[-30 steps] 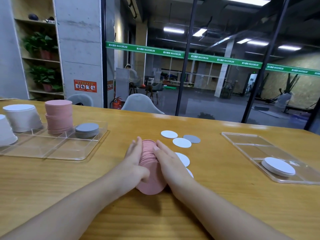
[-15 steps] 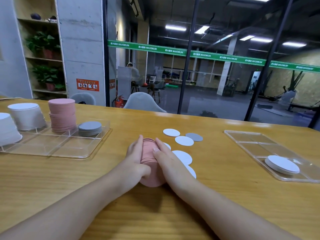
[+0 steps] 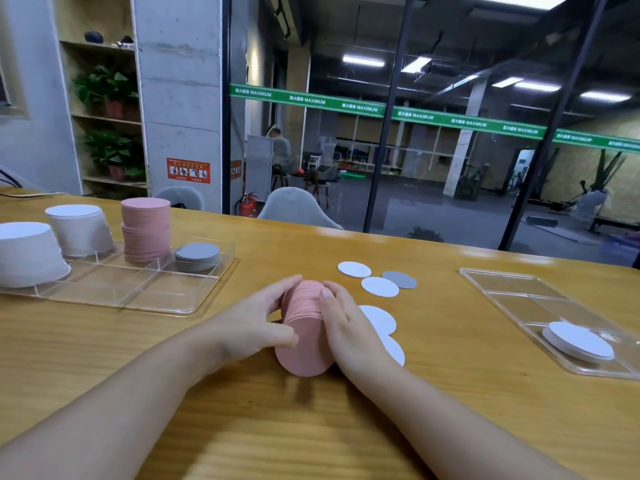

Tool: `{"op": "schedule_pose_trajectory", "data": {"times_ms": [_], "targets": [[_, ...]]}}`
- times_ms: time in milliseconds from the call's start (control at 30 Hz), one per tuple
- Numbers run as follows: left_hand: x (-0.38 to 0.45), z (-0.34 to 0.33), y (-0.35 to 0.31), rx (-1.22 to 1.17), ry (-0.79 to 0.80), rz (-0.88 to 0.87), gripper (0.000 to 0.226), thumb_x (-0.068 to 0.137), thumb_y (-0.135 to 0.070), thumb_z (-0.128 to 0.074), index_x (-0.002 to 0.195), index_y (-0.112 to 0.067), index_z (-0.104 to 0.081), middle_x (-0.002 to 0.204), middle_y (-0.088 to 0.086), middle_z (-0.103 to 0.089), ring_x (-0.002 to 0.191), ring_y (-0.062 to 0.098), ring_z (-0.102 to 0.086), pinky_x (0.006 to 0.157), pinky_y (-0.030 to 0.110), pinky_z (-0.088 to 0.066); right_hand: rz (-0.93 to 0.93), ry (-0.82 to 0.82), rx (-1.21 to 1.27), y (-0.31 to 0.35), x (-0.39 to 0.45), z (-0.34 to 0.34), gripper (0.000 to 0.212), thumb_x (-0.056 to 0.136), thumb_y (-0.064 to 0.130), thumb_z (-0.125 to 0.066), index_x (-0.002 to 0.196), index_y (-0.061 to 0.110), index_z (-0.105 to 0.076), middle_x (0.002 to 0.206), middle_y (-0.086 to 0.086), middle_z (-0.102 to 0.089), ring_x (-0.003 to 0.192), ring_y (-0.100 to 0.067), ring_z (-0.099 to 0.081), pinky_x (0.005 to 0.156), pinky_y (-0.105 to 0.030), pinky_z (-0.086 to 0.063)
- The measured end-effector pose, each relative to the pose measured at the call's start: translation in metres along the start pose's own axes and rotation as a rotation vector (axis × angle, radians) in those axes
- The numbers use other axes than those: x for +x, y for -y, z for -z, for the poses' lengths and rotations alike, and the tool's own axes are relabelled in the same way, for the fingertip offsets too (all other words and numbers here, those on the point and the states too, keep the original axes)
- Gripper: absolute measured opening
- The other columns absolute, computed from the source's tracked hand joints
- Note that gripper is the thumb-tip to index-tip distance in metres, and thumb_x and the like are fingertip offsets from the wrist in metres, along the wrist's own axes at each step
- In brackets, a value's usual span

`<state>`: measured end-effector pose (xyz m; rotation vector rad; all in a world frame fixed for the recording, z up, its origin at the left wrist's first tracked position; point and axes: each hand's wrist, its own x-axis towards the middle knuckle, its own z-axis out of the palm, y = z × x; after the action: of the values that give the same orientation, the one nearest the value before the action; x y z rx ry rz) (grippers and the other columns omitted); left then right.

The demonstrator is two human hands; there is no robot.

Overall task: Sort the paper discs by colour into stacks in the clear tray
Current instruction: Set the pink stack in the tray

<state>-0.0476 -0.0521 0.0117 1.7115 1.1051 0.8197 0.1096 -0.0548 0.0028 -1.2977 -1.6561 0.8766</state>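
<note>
1. Table [image 3: 104, 358]: I see a wooden top that carries two clear trays and the loose discs.
2. Pink roll [image 3: 304, 327]: a stack of pink discs lies on its side at mid-table, one flat face turned toward me, its lower edge on the wood.
3. Left hand [image 3: 256, 320]: I see it against the left side of the pink roll, fingers together and curved along the disc edges, thumb pressed near the front face.
4. Right hand [image 3: 349, 327]: it lies against the right side of the pink roll, fingers together and bent over the top edge. The two hands clamp the roll between them.
5. Loose discs: two white discs [image 3: 379, 286] and one grey disc [image 3: 400, 279] lie flat beyond the hands; two more white ones [image 3: 381, 318] lie just right of the right hand, partly hidden by it.
6. Left tray [image 3: 166, 303]: its far compartments hold, from left to right, two tall white stacks [image 3: 79, 233], a tall pink stack [image 3: 146, 230] and a low grey stack [image 3: 197, 256]. The near compartments show only clear plastic.
7. Right tray [image 3: 512, 292]: I see a low white stack [image 3: 578, 341] in its near part.
8. Background: a glass wall stands behind the table, with a grey chair [image 3: 294, 207] just beyond the far edge.
</note>
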Motion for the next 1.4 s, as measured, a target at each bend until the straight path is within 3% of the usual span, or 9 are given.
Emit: {"op": "schedule_pose_trajectory", "data": {"times_ms": [233, 433, 567, 667, 800, 933, 1033, 1167, 1400], "targets": [[0.001, 0.02, -0.008, 0.015, -0.005, -0.011, 0.097, 0.057, -0.01, -0.066, 0.146, -0.023, -0.03, 0.121, -0.024, -0.047, 0.106, -0.017, -0.045, 0.085, 0.003, -0.039, 0.099, -0.026, -0.07, 0.014, 0.009, -0.006, 0.042, 0.098, 0.044, -0.03, 0.13, 0.021, -0.045, 0.116, 0.011, -0.053, 0.107, -0.006, -0.05, 0.086, -0.022, -0.037], [-0.004, 0.07, -0.014, -0.12, -0.228, -0.06, 0.085, 0.064, -0.006, -0.07, 0.142, -0.011, -0.037, 0.12, -0.005, -0.059, 0.109, 0.003, -0.057, 0.086, 0.014, -0.05, 0.181, 0.023, 0.062, 0.05, 0.053, -0.035, 0.049, 0.089, 0.063, -0.033, 0.109, 0.022, -0.051, 0.091, 0.018, -0.051, 0.083, 0.006, -0.051, 0.061, -0.003, -0.038], [-0.02, 0.112, 0.002, -0.288, -0.359, -0.08, 0.061, 0.07, -0.014, -0.064, 0.129, -0.007, -0.052, 0.116, 0.015, -0.065, 0.102, 0.022, -0.063, 0.086, 0.031, -0.053, 0.288, 0.187, 0.153, 0.06, 0.057, -0.073, 0.048, 0.094, 0.043, -0.048, 0.137, 0.022, -0.038, 0.126, 0.01, -0.049, 0.114, -0.002, -0.047, 0.09, -0.009, -0.04], [-0.03, 0.138, 0.02, -0.446, -0.508, -0.074, 0.045, 0.08, -0.017, -0.06, 0.124, -0.011, -0.056, 0.116, 0.019, -0.063, 0.106, 0.032, -0.059, 0.096, 0.048, -0.049, 0.376, 0.208, 0.161, 0.079, 0.067, -0.106, 0.037, 0.098, 0.027, -0.047, 0.134, 0.029, -0.041, 0.125, 0.012, -0.051, 0.113, 0.0, -0.048, 0.098, -0.018, -0.04], [-0.033, 0.161, 0.036, -0.514, -0.745, -0.101, 0.03, 0.094, -0.017, -0.047, 0.123, -0.02, -0.056, 0.116, 0.014, -0.062, 0.101, 0.027, -0.06, 0.079, 0.039, -0.053, 0.363, 0.282, 0.241, 0.105, 0.088, -0.15, 0.024, 0.101, 0.022, -0.039, 0.099, 0.044, -0.049, 0.101, 0.022, -0.056, 0.098, 0.0, -0.055, 0.097, -0.034, -0.047], [-0.028, 0.172, 0.047, -0.501, -1.0, -0.093, 0.026, 0.093, -0.021, -0.047, 0.114, -0.031, -0.058, 0.117, 0.007, -0.062, 0.104, 0.029, -0.06, 0.065, 0.031, -0.052, 0.306, 0.267, 0.246, 0.113, 0.108, -0.186, 0.03, 0.102, 0.026, -0.032, 0.119, 0.025, -0.057, 0.113, 0.003, -0.061, 0.107, -0.015, -0.056, 0.097, -0.043, -0.046], [-0.023, 0.176, 0.053, -0.391, -1.116, -0.052, 0.027, 0.092, -0.02, -0.043, 0.112, -0.034, -0.054, 0.119, 0.002, -0.06, 0.106, 0.026, -0.058, 0.081, 0.038, -0.053, 0.25, 0.245, 0.211, 0.115, 0.118, -0.203, 0.035, 0.102, 0.024, -0.027, 0.122, 0.024, -0.056, 0.115, 0.002, -0.056, 0.109, -0.016, -0.052, 0.099, -0.039, -0.044], [-0.021, 0.182, 0.053, -0.276, -1.181, 0.029, 0.039, 0.099, -0.02, -0.032, 0.135, -0.031, -0.043, 0.126, -0.003, -0.05, 0.116, 0.021, -0.049, 0.1, 0.04, -0.043, 0.133, 0.308, 0.157, 0.116, 0.128, -0.215, 0.029, 0.099, 0.025, -0.025, 0.108, 0.025, -0.053, 0.117, -0.003, -0.057, 0.113, -0.022, -0.053, 0.1, -0.044, -0.044], [-0.019, 0.186, 0.052, -0.096, -1.11, 0.183, 0.046, 0.099, -0.024, -0.028, 0.145, -0.028, -0.029, 0.145, 0.002, -0.038, 0.127, 0.025, -0.041, 0.105, 0.038, -0.036, 0.052, 0.356, 0.0, 0.115, 0.143, -0.22, 0.041, 0.099, 0.017, -0.028, 0.125, -0.006, -0.049, 0.128, -0.029, -0.052, 0.117, -0.044, -0.051, 0.098, -0.052, -0.044]]}}
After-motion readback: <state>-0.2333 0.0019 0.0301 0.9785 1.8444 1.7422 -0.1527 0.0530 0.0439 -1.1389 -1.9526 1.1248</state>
